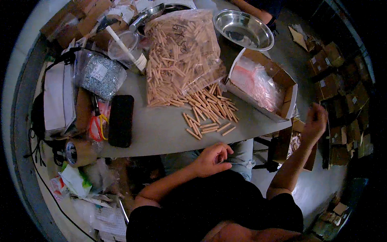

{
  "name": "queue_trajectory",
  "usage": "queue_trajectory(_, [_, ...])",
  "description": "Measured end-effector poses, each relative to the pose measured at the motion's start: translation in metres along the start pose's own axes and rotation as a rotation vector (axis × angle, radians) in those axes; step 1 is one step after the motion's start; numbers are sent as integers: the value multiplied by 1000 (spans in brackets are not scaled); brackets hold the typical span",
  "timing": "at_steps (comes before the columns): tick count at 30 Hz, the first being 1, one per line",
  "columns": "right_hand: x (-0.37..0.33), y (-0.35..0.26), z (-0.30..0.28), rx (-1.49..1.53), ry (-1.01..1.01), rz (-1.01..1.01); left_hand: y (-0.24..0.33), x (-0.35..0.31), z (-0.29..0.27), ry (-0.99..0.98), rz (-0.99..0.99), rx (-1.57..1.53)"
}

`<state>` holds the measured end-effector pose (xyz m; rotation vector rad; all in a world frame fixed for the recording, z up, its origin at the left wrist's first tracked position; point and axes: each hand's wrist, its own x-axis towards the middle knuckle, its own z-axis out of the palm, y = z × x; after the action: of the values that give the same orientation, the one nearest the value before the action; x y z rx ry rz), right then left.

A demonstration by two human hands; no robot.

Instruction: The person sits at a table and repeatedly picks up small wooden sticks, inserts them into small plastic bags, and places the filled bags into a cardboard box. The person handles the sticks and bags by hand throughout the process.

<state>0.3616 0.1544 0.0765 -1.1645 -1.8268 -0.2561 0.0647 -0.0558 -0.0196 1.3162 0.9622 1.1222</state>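
Observation:
Just off the table's near edge, in front of my body, is my left hand (213, 159). Its fingers are loosely curled, with the thumb apart from them, and I see nothing held between. Beyond it on the table, wooden dowels (209, 107) spill in a pile from the mouth of a big clear plastic bag (183, 52) full of more dowels. Out to the right, past the table edge, my right hand (315, 124) is raised over an open carton (308, 151) below table height. Its fingers are dim and blurred, so their grip is unclear.
An open cardboard box of clear plastic bags (258, 82) and a steel bowl (244, 30) stand at the right. A black phone (121, 121), scissors (96, 127), tape roll (76, 152) and bag of metal parts (100, 76) lie left. Another person's arm (254, 10) shows at the far side.

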Motion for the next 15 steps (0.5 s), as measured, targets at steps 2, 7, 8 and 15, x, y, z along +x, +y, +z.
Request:
queue_trajectory(2, [-19, -45, 5, 122, -328, 9, 4, -1, -1, -16, -28, -5])
queue_trajectory(7, [-55, -133, 45, 444, -866, -147, -1, -5, -1, -114, -44, -6])
queue_trajectory(8, [-59, -141, 52, 457, -878, -153, 1, -6, -2, -134, -76, -1])
queue_trajectory(15, [-66, -147, 66, 536, -991, -338, -13, -25, -2, -63, -190, 11])
